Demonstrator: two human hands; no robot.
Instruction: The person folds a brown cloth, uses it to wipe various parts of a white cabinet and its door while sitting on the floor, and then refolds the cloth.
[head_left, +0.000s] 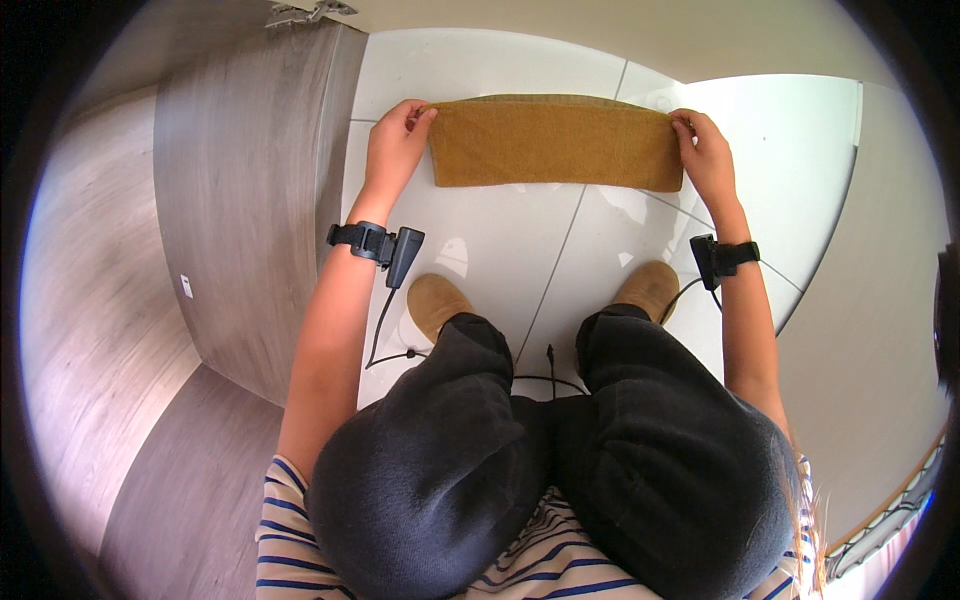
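Observation:
A brown cloth (555, 146), folded into a long rectangle, stretches between my two hands in front of my feet, above or on the pale tiled floor. My left hand (399, 146) pinches its upper left corner between thumb and fingers. At the opposite end, my right hand (701, 146) grips the upper right corner. Behind the cloth's top edge shows a strip of a more olive-coloured layer. Whether the lower edge touches the tiles, I cannot tell.
A wood-grain cabinet panel (247, 202) stands at the left, with a metal hinge (311, 11) above. Beige panels (862, 322) border the floor at the right and top. Black cables (380, 326) hang from my wrist devices, near my brown shoes (439, 304).

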